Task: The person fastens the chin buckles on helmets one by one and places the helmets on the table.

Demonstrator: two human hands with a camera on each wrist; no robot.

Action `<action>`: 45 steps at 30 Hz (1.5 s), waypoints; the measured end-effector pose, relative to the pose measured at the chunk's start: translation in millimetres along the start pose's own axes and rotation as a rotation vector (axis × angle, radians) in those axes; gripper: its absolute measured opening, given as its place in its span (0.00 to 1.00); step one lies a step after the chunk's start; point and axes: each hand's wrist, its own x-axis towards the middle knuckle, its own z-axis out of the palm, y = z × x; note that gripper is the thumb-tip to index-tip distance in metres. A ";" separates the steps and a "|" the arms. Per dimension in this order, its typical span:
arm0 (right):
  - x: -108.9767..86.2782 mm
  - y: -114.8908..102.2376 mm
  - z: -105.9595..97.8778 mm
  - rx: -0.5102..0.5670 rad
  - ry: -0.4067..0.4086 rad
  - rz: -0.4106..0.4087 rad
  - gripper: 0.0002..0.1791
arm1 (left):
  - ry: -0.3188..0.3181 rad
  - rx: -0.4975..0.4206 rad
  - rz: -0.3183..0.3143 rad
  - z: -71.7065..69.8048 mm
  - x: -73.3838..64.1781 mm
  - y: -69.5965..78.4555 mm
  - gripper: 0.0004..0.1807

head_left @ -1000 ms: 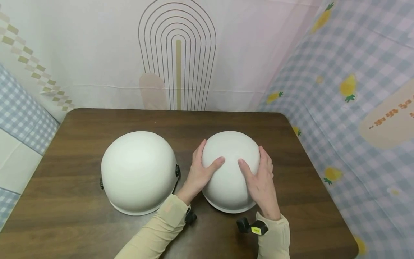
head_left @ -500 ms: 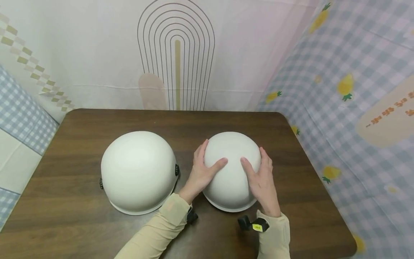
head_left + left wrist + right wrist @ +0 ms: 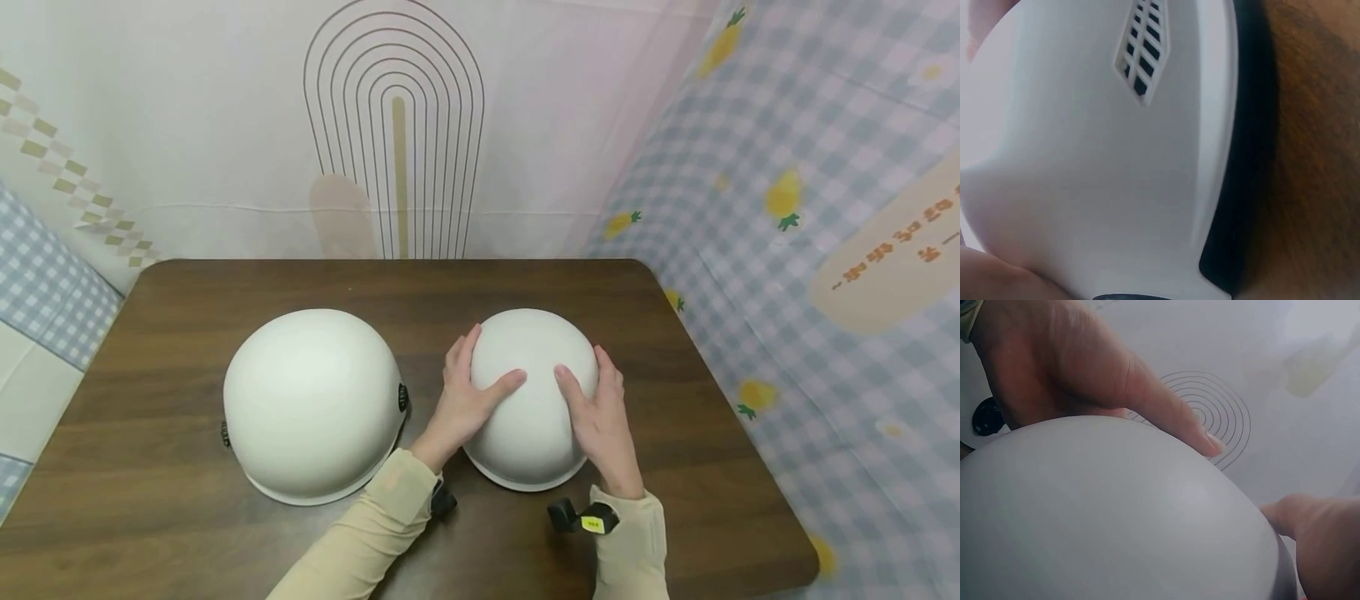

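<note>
Two white helmets sit dome up on the brown table. My left hand [image 3: 463, 408] grips the left side of the right-hand helmet [image 3: 525, 433], its thumb laid over the dome. On the opposite side my right hand [image 3: 600, 417] holds the same helmet, thumb also on the dome and fingers down the flank. Both thumbs point toward each other, a short gap apart. Close up in the left wrist view, the shell shows a latticed vent [image 3: 1142, 53] and a dark band [image 3: 1244, 144] along its lower edge. The helmet's inside is hidden.
The other white helmet [image 3: 311, 408], with black side fittings [image 3: 402, 397], stands just left of my left forearm. A wooden table [image 3: 150, 517] with rounded corners carries both. Patterned cloth [image 3: 540, 125] hangs behind, and a checked one [image 3: 825, 400] along the right side.
The head view has shifted slightly, so the whole scene sits a little further left. Both hands keep their grip, and both helmets stay in place on the table.
</note>
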 end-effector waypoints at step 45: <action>13.9 15.7 14.8 -0.007 0.018 -0.036 0.48 | 0.000 0.085 0.031 0.2 6.0 -2.1 0.58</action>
